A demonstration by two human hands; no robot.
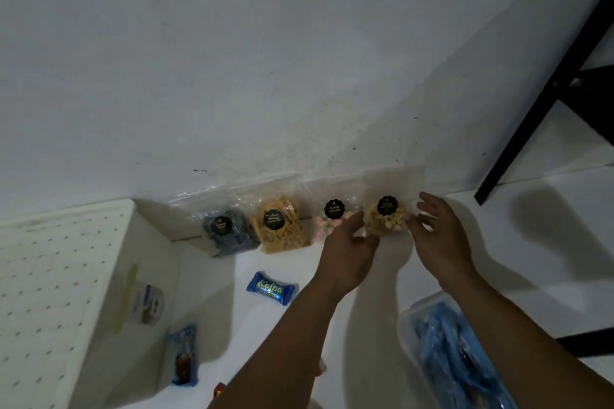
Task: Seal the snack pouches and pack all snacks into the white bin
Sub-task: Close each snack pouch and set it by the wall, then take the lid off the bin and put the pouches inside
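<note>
Four clear snack pouches with black round labels lean against the wall on the white floor. From left they hold dark pieces (226, 232), orange sticks (282, 229), pink-and-white biscuits (332, 217) and pale nuts (385, 217). My left hand (349, 249) pinches the nut pouch at its lower left corner. My right hand (438, 229) is beside the pouch's right edge with its fingers spread and straight. The white bin (50, 276), with perforated walls, stands at the left.
A blue Kalpa wrapper (270, 287) lies on the floor in front of the pouches. A small packet (149, 304) and a blue snack pack (184, 355) are by the bin's wall. A clear tub of blue wrappers (455, 352) sits at the lower right. A black furniture leg (531, 103) slants at the upper right.
</note>
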